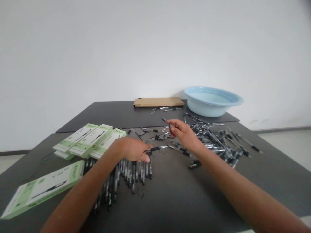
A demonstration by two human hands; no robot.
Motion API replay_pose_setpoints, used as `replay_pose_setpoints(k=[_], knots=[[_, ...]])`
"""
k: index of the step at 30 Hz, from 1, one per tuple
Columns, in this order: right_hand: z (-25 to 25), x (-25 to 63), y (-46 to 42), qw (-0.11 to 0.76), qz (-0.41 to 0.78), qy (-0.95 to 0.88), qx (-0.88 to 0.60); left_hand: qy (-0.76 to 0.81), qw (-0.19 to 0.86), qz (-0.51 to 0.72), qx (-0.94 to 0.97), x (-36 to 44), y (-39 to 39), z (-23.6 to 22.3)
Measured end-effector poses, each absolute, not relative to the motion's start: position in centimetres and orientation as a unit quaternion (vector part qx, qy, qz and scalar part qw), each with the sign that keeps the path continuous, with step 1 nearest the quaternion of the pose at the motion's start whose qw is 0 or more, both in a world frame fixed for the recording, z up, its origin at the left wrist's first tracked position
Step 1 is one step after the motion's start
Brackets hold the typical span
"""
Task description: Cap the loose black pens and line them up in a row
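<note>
My left hand (pixel 136 149) is closed around a pen (pixel 157 148) with a black grip; its pale end points right. Below that hand, several pens (pixel 133 174) lie side by side in a row, partly hidden by my forearm. My right hand (pixel 182 132), raised a little to the right, pinches a small dark pen part (pixel 170 126) between thumb and fingers; whether it is a cap or a whole pen I cannot tell. Beside and behind my right hand spreads a loose heap of pens (pixel 209 139).
Green-and-white pen boxes (pixel 91 137) are piled at the left, with another box (pixel 46 186) nearer me. A flat brown cardboard piece (pixel 159 102) lies at the back, near several thin pens (pixel 167 108). A light blue basin (pixel 211 108) stands at the back right of the dark table (pixel 170 200).
</note>
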State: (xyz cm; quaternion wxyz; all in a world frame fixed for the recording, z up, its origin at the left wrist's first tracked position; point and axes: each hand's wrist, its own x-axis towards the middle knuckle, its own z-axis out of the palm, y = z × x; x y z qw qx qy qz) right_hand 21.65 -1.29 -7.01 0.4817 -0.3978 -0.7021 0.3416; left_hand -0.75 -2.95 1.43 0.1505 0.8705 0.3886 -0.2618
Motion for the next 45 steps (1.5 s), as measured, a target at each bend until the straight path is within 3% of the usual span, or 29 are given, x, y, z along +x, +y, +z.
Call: replay_pose_setpoints(k=[5, 18, 28, 45], knots=[[-8.9, 21.9, -4.5, 0.561, 0.518, -0.574, -0.296, 0.383, 0.183, -0.292, 0.857, -0.3, -2.9, 1.1], [-9.6, 20.1, -7.2, 0.599, 0.573, -0.505, -0.239, 0.371, 0.199, -0.292, 0.859, 0.0, -2.3, 0.2], [-10.3, 19.8, -7.4, 0.583, 0.575, -0.516, -0.251, 0.375, 0.197, -0.305, 0.853, 0.1, -2.4, 0.1], [-10.5, 19.4, -8.0, 0.469, 0.445, -0.655, -0.391, 0.369, 0.139, -0.323, 0.860, 0.9, -3.0, 0.2]])
